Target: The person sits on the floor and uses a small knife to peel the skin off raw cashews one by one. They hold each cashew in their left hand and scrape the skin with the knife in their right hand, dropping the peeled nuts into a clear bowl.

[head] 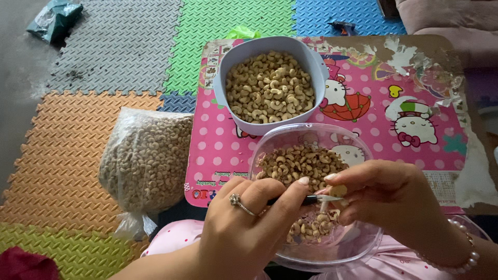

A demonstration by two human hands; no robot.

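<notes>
My left hand, with a ring on one finger, grips a small dark-handled knife whose blade points right. My right hand, a pearl bracelet at its wrist, pinches a single cashew nut at the blade's tip. Both hands hover over a clear plastic bowl holding cashews with brownish skins. Behind it stands a pale lilac tub filled with peeled, pale cashews.
A low table with a pink cartoon-printed, peeling top carries the tub. A big clear bag of cashews rests on the coloured foam floor mats to the left. A teal bag lies far left. Pink clothing covers my lap.
</notes>
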